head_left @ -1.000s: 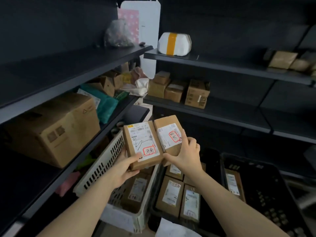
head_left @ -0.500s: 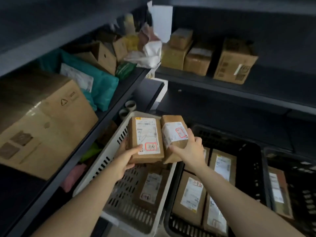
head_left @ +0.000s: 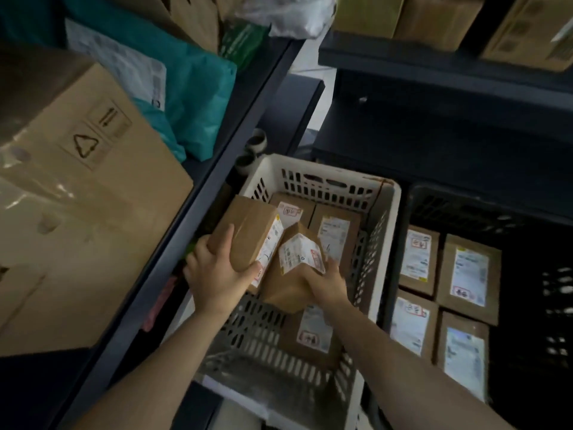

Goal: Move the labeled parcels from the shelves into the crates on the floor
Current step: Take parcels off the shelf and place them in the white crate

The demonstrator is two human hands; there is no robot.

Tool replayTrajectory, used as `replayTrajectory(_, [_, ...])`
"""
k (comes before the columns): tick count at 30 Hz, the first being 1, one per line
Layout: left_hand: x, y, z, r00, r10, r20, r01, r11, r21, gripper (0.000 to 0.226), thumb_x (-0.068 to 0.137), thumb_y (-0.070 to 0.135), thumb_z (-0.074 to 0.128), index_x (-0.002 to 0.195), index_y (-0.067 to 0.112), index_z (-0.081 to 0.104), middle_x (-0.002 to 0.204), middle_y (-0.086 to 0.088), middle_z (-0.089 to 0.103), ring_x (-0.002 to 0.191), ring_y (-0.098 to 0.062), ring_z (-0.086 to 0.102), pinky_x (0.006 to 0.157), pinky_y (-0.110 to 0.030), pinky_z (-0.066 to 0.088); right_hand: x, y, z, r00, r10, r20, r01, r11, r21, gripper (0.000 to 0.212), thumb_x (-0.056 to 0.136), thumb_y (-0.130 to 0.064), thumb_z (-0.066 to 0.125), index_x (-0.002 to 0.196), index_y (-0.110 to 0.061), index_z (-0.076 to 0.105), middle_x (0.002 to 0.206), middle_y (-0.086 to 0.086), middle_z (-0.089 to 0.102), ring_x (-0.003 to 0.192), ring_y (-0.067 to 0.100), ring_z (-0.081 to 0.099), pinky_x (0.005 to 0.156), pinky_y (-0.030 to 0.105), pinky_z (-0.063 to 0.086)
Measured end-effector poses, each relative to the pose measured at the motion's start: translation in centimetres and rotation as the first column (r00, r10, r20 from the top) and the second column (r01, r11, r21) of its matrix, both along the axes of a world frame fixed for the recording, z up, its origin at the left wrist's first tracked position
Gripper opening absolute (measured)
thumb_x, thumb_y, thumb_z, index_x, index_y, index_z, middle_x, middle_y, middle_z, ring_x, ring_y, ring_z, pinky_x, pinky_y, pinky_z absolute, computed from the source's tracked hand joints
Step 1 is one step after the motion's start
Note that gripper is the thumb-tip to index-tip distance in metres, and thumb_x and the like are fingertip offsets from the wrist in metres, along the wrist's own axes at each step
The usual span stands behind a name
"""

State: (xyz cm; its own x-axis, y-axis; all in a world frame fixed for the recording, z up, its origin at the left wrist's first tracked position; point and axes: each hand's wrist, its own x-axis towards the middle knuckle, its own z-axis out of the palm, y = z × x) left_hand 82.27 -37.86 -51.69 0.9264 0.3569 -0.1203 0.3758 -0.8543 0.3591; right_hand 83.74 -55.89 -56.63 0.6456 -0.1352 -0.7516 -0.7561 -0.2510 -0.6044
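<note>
Gripping boxy parcel (head_left: 248,231) in left hand (head_left: 214,274), tilted parcel (head_left: 297,259) in right hand (head_left: 328,283), fingers (head_left: 224,240) clamped; white crate (head_left: 319,164) beneath, black crate (head_left: 465,197) alongside.

A large cardboard box (head_left: 77,187) with a recycling triangle printed on its side is sitting at the left, with a teal plastic mailer (head_left: 198,97) lying just behind it. Farther back a green packet (head_left: 242,41) is lying beside a crumpled white plastic bag (head_left: 291,17), and two small round pots (head_left: 255,141) are standing lower down.
</note>
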Motion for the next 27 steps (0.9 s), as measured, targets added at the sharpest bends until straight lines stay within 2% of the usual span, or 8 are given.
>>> replayTrajectory(3, [-0.6,1.7,-1.7,1.000,-0.016,0.001,0.016,0.999,-0.035,0.092,0.069,0.053,0.073,0.146,0.035,0.026,0.146,-0.015,0.028,0.127,-0.040,0.029,0.103,-0.054,0.027,-2.0,1.9,-2.9,0.982,-0.167,-0.094,0.179,0.973,0.149,0.071,0.081,-0.041,0.068,0.142,-0.027,0.033,0.123,0.005,0.052,0.110,0.028,0.056,0.094,0.048,0.052])
replayTrajectory(8, [-1.3,3.9,-3.1,1.000,0.006,0.013,-0.003,0.987,-0.163,0.091,0.070,0.043,0.076,0.146,0.035,0.027,0.149,-0.013,0.024,0.130,-0.038,0.026,0.106,-0.054,0.025,-4.4,4.2,-5.1,0.961,-0.246,-0.128,0.271,0.930,0.248,0.069,0.079,-0.034,0.073,0.136,-0.033,0.035,0.124,0.007,0.053,0.106,0.027,0.058,0.089,0.049,0.055])
replayTrajectory(12, [-1.4,3.7,-3.7,0.998,0.001,0.068,0.010,0.987,-0.163,0.090,0.069,0.042,0.076,0.145,0.035,0.029,0.148,-0.013,0.026,0.129,-0.038,0.026,0.105,-0.054,0.025,-4.7,5.7,-6.3,0.971,-0.222,-0.088,0.234,0.958,0.168,0.092,0.059,-0.054,0.074,0.139,-0.039,0.033,0.132,0.007,0.042,0.113,0.031,0.051,0.094,0.051,0.052])
replayTrajectory(16, [-1.1,3.7,-4.2,0.995,0.001,0.101,0.013,0.990,-0.137,0.089,0.069,0.046,0.074,0.145,0.034,0.029,0.148,-0.013,0.027,0.128,-0.039,0.027,0.103,-0.053,0.026,-4.9,7.0,-7.5,0.977,-0.203,-0.064,0.208,0.974,0.090,0.080,0.076,-0.045,0.070,0.143,-0.037,0.028,0.132,0.007,0.029,0.117,0.035,0.043,0.103,0.049,0.043])
replayTrajectory(21, [-1.7,3.0,-5.0,0.994,-0.060,0.090,0.068,0.993,-0.092,0.090,0.061,0.057,0.060,0.144,0.033,0.034,0.144,-0.015,0.033,0.124,-0.040,0.032,0.103,-0.053,0.030,-6.1,7.0,-8.7,0.983,-0.179,-0.044,0.177,0.984,-0.029,0.086,0.074,-0.051,0.066,0.146,-0.035,0.023,0.137,0.011,0.031,0.128,0.037,0.033,0.107,0.053,0.034])
replayTrajectory(24, [-2.0,2.6,-5.4,0.995,-0.046,0.089,0.054,0.994,-0.091,0.088,0.065,0.055,0.066,0.144,0.033,0.033,0.145,-0.014,0.032,0.124,-0.041,0.032,0.102,-0.053,0.029,-6.2,6.2,-8.8,0.990,-0.144,-0.007,0.144,0.989,-0.021,0.087,0.075,-0.052,0.066,0.148,-0.034,0.023,0.137,0.010,0.035,0.128,0.036,0.038,0.107,0.050,0.035])
replayTrajectory(27, [-1.5,2.4,-5.4,0.997,0.007,0.072,0.002,0.992,-0.127,0.088,0.070,0.045,0.074,0.145,0.034,0.030,0.146,-0.014,0.030,0.125,-0.041,0.030,0.105,-0.054,0.028,-5.9,6.3,-9.2,1.000,-0.007,-0.024,0.007,1.000,-0.012,0.068,0.084,-0.055,0.060,0.142,-0.032,0.033,0.138,0.009,0.036,0.124,0.035,0.043,0.106,0.052,0.038])
